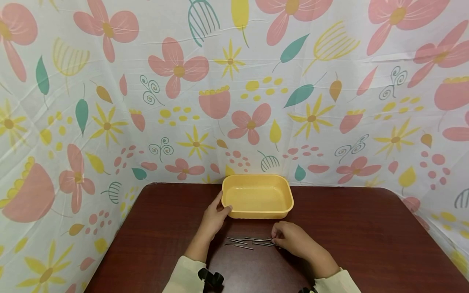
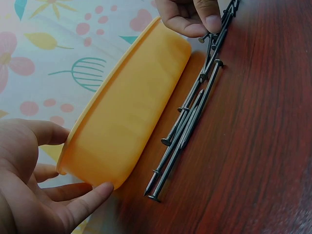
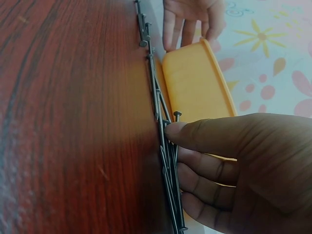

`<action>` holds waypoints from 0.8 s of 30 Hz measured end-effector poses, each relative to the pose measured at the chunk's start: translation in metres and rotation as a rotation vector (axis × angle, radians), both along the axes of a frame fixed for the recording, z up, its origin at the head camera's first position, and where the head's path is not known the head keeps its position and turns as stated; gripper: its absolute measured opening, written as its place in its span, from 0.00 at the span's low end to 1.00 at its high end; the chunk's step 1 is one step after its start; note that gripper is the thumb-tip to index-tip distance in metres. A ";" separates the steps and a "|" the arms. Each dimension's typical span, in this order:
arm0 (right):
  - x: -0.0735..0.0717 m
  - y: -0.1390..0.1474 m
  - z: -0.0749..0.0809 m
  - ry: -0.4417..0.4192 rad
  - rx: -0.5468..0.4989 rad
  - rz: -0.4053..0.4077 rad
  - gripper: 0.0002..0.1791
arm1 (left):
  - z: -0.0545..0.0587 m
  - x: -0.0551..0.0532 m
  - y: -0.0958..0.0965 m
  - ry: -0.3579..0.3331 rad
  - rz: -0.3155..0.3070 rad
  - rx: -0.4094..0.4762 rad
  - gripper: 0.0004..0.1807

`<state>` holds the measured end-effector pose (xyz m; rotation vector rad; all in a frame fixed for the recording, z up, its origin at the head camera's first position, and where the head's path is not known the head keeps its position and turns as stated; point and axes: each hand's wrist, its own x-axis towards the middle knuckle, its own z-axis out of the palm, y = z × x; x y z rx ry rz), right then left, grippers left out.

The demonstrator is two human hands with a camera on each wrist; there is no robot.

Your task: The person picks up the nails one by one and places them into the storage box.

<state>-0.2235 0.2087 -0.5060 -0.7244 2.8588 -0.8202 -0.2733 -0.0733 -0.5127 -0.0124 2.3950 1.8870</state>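
Note:
A yellow plastic basin (image 1: 256, 214) stands at the back of the table, and my left hand (image 1: 213, 219) grips its left end. In the left wrist view, the thumb lies at the basin's rim while fingertips (image 2: 105, 189) touch the lower corner. Several long metal nails (image 1: 239, 243) lie in a loose, overlapping row in front of the basin. At the row's right end, my right hand (image 1: 293, 239) pinches a nail (image 3: 177, 118) between thumb and finger. Its head shows above the thumb tip in the right wrist view; the curled fingers partly hide the rest.
Dark red-brown wood makes up the tabletop (image 1: 366, 240). A white cloth (image 1: 322, 162) printed with flowers and leaves hangs behind the table and along its sides. A black strap mount (image 1: 211, 278) sits on the left wrist, over the pale sleeve (image 1: 185, 276).

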 end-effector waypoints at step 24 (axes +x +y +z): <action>0.000 0.000 0.002 -0.034 0.003 -0.017 0.09 | -0.001 -0.001 0.000 0.026 0.009 -0.008 0.39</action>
